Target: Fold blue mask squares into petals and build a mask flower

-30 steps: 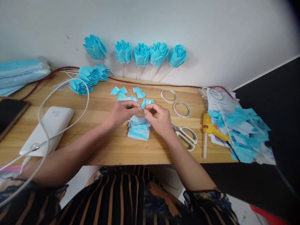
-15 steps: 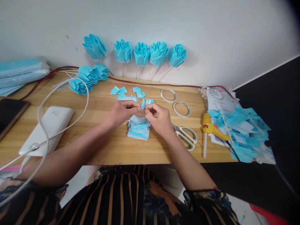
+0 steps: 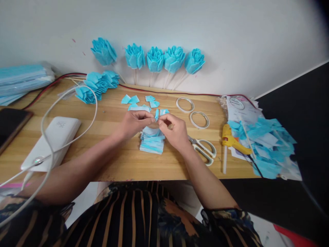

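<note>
Between the fingertips of both hands is a small blue fabric piece (image 3: 156, 114), pinched from either side. My left hand (image 3: 135, 122) grips its left side with thumb and forefinger closed. From the right, my right hand (image 3: 173, 128) pinches the same piece, fingers curled. Below the hands lies a stack of blue and white fabric strips (image 3: 152, 145), partly covered by them. Just beyond sit folded blue pieces (image 3: 130, 99) and a blue-and-white strip (image 3: 139, 108). Scissors (image 3: 204, 151) with pale handles rest beside my right wrist.
Several blue fabric flowers (image 3: 155, 59) on sticks lean against the wall; more flowers (image 3: 95, 85) lie at the left. Two tape rolls (image 3: 199, 119), a yellow glue gun (image 3: 232, 140) and a scrap pile (image 3: 269, 144) are rightward. A white power bank (image 3: 52, 142) with a looping cable lies left.
</note>
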A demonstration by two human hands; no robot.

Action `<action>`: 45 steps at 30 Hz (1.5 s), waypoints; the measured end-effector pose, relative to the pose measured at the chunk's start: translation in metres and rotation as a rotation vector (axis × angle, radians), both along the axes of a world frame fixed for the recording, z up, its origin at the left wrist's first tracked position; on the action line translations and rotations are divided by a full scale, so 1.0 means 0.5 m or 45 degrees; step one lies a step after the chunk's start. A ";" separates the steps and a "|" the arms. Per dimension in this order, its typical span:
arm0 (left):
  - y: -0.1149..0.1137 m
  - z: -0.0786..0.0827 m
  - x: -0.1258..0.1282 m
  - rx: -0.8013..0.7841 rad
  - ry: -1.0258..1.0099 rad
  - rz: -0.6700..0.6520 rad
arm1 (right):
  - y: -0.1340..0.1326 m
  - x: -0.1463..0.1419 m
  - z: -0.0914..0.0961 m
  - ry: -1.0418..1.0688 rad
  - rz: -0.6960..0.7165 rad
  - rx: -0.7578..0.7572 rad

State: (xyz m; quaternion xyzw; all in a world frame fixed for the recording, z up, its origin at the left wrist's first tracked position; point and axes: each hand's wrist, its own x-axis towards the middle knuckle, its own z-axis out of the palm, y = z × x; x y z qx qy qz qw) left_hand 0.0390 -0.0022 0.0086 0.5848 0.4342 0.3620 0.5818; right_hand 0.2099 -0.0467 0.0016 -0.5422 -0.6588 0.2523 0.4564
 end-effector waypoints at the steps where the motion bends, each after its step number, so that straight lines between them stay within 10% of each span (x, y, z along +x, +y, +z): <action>1: 0.000 -0.001 0.000 -0.009 -0.003 0.002 | 0.000 0.000 0.000 -0.002 -0.001 0.002; 14: 0.008 0.014 -0.008 -0.245 -0.462 -0.013 | 0.012 0.022 0.001 0.531 -0.135 -0.134; 19: 0.007 0.009 -0.004 -0.274 -0.443 -0.092 | 0.017 0.022 -0.004 0.701 0.093 -0.332; 38: 0.011 0.006 -0.002 -0.375 -0.489 0.002 | 0.012 0.010 0.005 0.593 -0.006 -0.250; 45: -0.018 0.021 0.000 0.293 -0.098 0.188 | 0.013 0.007 0.003 0.558 -0.104 -0.220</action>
